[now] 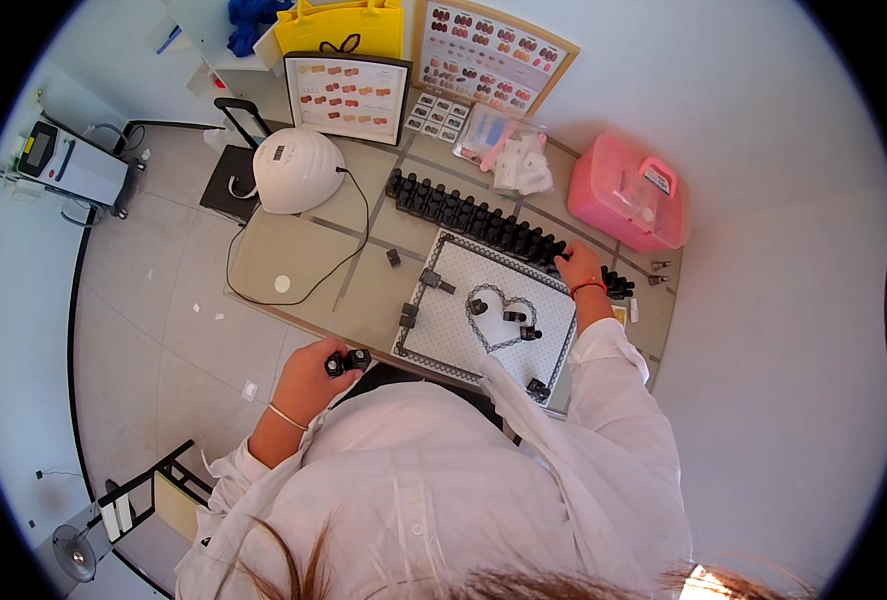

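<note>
My left hand [310, 382] is closed around black nail polish bottles [358, 358], at least two, just off the table's near edge. My right hand [581, 267] reaches to the right end of a long row of black nail polish bottles [474, 216], its fingers closed on one of them. In front of the row lies a white dotted mat [439, 333] with a lace-pattern border and a heart outline. Several black bottles [531, 333] lie scattered on it, some inside the heart. A single bottle [394, 257] rests left of the mat.
A white nail lamp [298, 172] with a trailing cord stands at the left. Framed colour charts [348, 98], a yellow bag [349, 27] and plastic packets [524, 168] line the back. At the right are a pink case [624, 195] and more bottles [618, 285].
</note>
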